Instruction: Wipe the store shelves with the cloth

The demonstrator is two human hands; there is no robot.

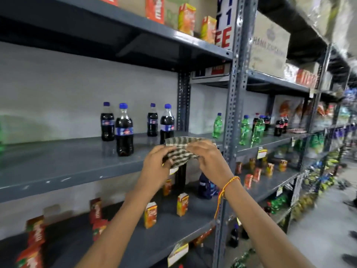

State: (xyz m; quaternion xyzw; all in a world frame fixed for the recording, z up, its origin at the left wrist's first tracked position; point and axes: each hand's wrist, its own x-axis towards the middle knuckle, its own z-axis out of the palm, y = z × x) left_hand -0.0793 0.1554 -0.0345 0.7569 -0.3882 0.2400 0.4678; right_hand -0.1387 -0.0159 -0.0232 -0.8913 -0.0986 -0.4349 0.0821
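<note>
Grey metal shelving (81, 171) with perforated uprights, several tiers, running from near left to far right. Middle tier: four clear plastic cola bottles (124, 130) with blue caps, filled with dark liquid to the shoulder, standing upright in two loose pairs toward the back and middle of the board. Beyond the upright (234, 97), on the same level: green plastic bottles (245, 130) upright, then further dark bottles with red labels, small and blurred. Top tier: orange juice cartons (186, 19), rectangular, upright, closed; brown cardboard box (269, 45) to the right, printed text only partly legible. Lower tier: small juice cartons (182, 204) scattered upright, red cartons at near left blurred. Yellow price tags (177, 253) clipped to shelf edges.

Cloth (180, 149): woven, soft, checked in dark green and pale stripes, crumpled and partly folded. Held in the air in front of the middle tier's front edge, just right of the nearest cola bottle, not touching the shelf surface. Long axis roughly horizontal, running left to right, with the upper edge stretched flat and the lower part bunched and drooping.

Left hand (156, 165): fingers curled, pinching the cloth's left end between thumb and fingertips. Right hand (210, 157): pinching the right end likewise, palm turned down. Braided thread band (227, 187), orange and yellow, on the right wrist, loose end hanging. Both forearms bare, raised from below.
</note>
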